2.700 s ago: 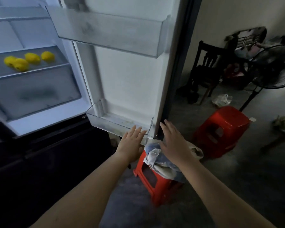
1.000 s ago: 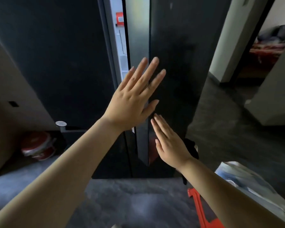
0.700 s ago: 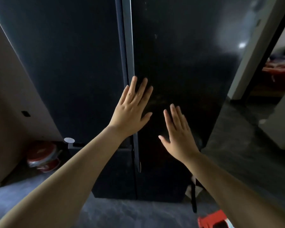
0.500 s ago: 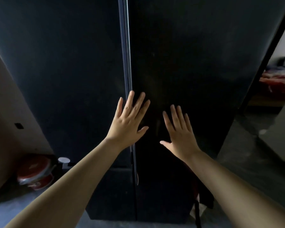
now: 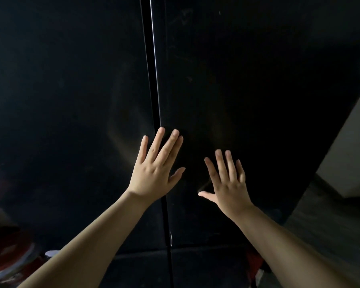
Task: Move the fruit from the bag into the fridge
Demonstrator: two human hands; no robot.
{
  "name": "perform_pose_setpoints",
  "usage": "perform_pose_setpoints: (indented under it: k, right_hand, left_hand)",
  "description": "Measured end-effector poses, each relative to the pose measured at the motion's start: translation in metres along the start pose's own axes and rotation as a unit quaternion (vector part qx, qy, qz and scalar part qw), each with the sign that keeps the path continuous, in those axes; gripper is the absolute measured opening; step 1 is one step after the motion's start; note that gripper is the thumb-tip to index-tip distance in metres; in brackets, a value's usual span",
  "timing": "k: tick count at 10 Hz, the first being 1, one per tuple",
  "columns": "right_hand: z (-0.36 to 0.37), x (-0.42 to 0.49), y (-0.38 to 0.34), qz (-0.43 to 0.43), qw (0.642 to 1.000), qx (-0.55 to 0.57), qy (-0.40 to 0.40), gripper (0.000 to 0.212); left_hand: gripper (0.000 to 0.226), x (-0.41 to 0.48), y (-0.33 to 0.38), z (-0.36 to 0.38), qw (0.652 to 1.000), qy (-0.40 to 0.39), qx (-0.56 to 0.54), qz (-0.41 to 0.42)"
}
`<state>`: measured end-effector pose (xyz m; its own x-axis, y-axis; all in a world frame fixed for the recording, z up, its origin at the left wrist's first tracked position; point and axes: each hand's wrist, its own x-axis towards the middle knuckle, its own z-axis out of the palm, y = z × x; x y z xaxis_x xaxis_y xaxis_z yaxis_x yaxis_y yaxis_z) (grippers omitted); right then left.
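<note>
We see the tall, glossy black fridge filling almost the whole frame, with its two doors closed. The thin vertical seam between the doors runs from the top centre down to the lower centre of the frame. A horizontal line across the lower part of the frame separates the upper doors from the lower section.

Both bare forearms rise from the bottom corners toward the centre of the frame. The left hand is flat and spread, fingers pointing up and thumb out to the right; it lies over the seam, and its fingers reach onto the right door. The right hand is also flat and spread, a little lower and to the right, on the right door, with the thumb out to the left. Neither hand holds anything. The two hands are near each other but apart.

We cannot see the fruit or the bag in this view.

At the right edge of the frame there is a pale wall and grey floor. In the lower left corner there is a blurred red and white object; we cannot tell what it is.
</note>
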<state>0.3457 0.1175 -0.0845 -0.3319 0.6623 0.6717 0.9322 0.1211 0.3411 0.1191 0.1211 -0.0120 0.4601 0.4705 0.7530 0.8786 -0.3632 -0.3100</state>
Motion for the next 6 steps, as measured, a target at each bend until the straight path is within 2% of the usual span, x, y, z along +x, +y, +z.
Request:
perform_pose_setpoints:
  k: [2,4,6]
  right_hand:
    - [-0.003,0.000,0.000,0.002,1.000,0.004,0.008,0.111]
    - [-0.050,0.000,0.001,0.012,0.994,0.083,-0.069,0.098]
    - [-0.122,-0.021,0.020,0.022,0.983,0.145,-0.109,0.073]
  left_hand:
    - [0.068,0.002,0.006,0.000,1.000,0.016,-0.018,-0.011]
    - [0.064,0.002,0.015,-0.040,0.994,-0.105,-0.018,-0.041]
    - [0.063,-0.020,0.046,-0.118,0.979,-0.169,-0.029,-0.113]
